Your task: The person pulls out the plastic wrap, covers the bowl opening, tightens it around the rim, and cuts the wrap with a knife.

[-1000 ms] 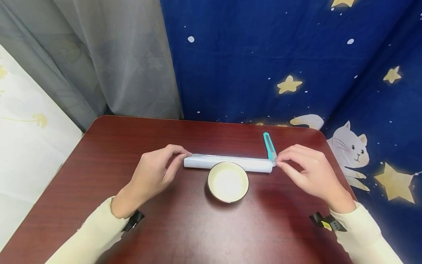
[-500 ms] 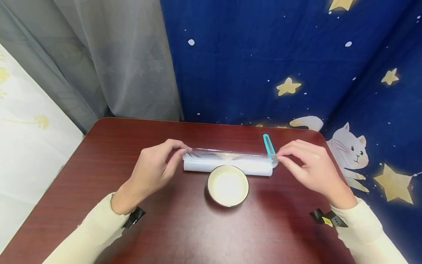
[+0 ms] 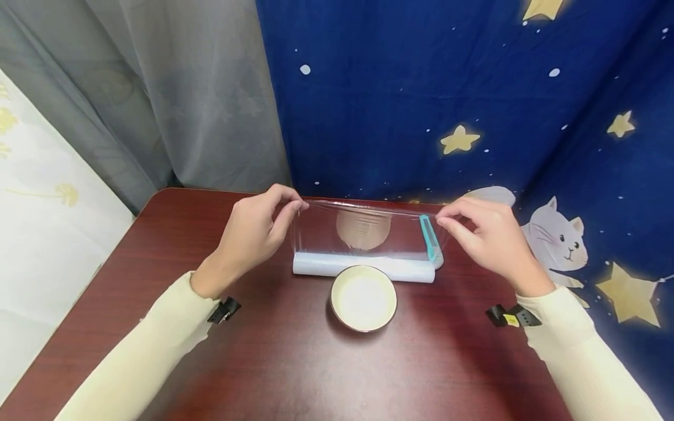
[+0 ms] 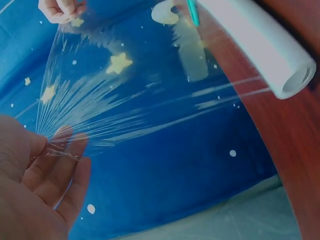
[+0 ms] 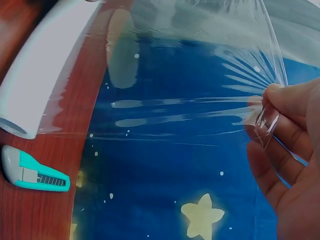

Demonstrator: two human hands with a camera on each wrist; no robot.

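Observation:
A clear sheet of plastic wrap (image 3: 326,231) stretches up from a white roll (image 3: 316,264) that lies across the table. My left hand (image 3: 260,225) pinches the sheet's left corner between thumb and fingertips. At the opposite corner my right hand (image 3: 481,237) pinches it the same way. Creases fan out from the left thumb (image 4: 37,145) in the left wrist view. In the right wrist view, film bunches between the right fingers (image 5: 285,165). A cream bowl (image 3: 364,298) with a dark rim stands on the near side of the roll, and its reflection shows in the film.
A teal and grey box cutter (image 3: 430,240) lies by the roll's right end, partly seen through the film. Beyond the far edge of the dark red table (image 3: 210,204) hang a grey curtain (image 3: 210,88) and a blue starry curtain (image 3: 368,105).
Both hands have risen and moved away from the roll, drawing the plastic wrap out into a wide sheet. The roll and bowl stay in nearly the same place.

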